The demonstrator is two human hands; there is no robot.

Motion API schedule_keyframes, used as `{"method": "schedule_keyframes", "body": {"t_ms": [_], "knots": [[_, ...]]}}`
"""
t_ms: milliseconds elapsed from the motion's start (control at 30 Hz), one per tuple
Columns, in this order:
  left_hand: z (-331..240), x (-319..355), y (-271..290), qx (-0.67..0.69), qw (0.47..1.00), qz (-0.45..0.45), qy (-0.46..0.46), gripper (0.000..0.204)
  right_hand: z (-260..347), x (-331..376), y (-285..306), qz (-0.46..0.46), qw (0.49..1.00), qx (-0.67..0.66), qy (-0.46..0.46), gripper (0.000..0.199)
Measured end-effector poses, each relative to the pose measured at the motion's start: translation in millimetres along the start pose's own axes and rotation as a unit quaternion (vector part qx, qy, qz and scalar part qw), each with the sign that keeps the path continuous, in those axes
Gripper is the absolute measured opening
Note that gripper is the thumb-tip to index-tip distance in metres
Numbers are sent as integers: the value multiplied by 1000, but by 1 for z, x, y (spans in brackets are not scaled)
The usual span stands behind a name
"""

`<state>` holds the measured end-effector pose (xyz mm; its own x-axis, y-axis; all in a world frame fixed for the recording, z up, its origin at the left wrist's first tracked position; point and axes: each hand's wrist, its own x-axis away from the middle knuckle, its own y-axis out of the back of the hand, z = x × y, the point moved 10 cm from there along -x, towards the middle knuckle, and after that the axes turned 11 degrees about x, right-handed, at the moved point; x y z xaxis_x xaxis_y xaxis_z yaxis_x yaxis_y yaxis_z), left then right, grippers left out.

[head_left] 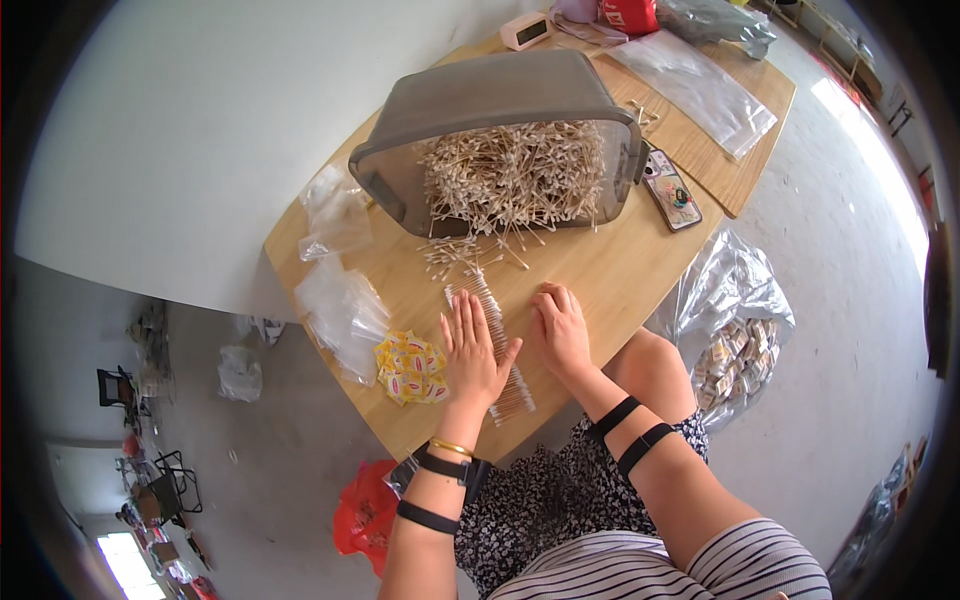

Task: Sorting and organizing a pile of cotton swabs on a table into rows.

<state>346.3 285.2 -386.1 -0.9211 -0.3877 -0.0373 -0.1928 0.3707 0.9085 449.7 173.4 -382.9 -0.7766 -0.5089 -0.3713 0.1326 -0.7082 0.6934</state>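
Observation:
My left hand (475,350) lies flat, fingers stretched out, over a long row of cotton swabs (515,395). The swabs lie side by side on the wooden table and show past both ends of the hand. To the right of the row, my right hand (562,332) rests on the tabletop with its fingers curled together; what they hold, if anything, is hidden. Beyond the hands, a grey plastic bin (480,85) lies tipped on its side, its mouth facing me. A heap of loose cotton swabs (515,175) fills it and spills onto the table.
Clear plastic bags (342,315) and small yellow printed slips (410,368) lie left of my left hand. A phone (672,190) sits right of the bin, and a small clock (526,31) behind it. Filled packets lie in a clear sack (740,350); a red bag (367,510) hangs low.

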Motion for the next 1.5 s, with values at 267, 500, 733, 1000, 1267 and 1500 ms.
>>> {"method": "schedule_keyframes", "body": {"t_ms": [267, 500, 733, 1000, 1267, 1500], "knots": [[-8, 27, -18, -52, 998, 31, -3, 98, 3, -1, 1, -15, 1000, 15, 8, 11], [-5, 26, -20, -53, 998, 30, -2, 93, 1, 0, -3, 4, 1000, 10, -3, 13], [-4, 9, -22, -75, 997, 18, 10, 90, 1, 0, -3, -11, 1000, 25, 6, 13], [8, 3, 3, -55, 998, -18, 29, 92, 5, 3, -5, -2, 999, 30, 10, 12], [-12, 66, 24, 73, 997, -3, 9, 119, 2, -1, -2, 6, 1000, 17, 6, 12], [-17, 94, -2, 52, 998, 45, -15, 121, 6, -1, 1, -5, 1000, 21, 14, 12]]}}
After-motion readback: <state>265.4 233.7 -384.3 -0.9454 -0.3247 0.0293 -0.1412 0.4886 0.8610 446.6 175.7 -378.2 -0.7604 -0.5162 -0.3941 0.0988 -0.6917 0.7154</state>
